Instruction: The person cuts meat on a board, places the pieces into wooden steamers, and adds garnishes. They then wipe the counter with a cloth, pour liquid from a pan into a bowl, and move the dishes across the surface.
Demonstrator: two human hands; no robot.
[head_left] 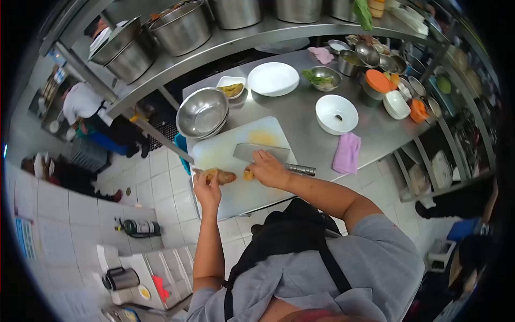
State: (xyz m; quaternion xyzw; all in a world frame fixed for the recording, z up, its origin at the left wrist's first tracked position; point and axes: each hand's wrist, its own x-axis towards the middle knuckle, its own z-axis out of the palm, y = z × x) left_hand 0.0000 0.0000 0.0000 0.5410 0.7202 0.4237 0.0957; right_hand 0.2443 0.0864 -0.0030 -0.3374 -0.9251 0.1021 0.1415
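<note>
Over the white, yellow-stained cutting board, a lumpy brown food piece is clamped in the left hand. Just beside it, the right hand curls by a small golden-brown chunk; whether it grips cannot be told. A broad steel cleaver lies at that hand. Beyond, the grey metal tabletop carries a round white bowl beside a folded lilac cloth.

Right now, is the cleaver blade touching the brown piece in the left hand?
Apart: the head view shows a strip of bare white cutting board between the cleaver blade and the brown piece in the left hand.
</note>
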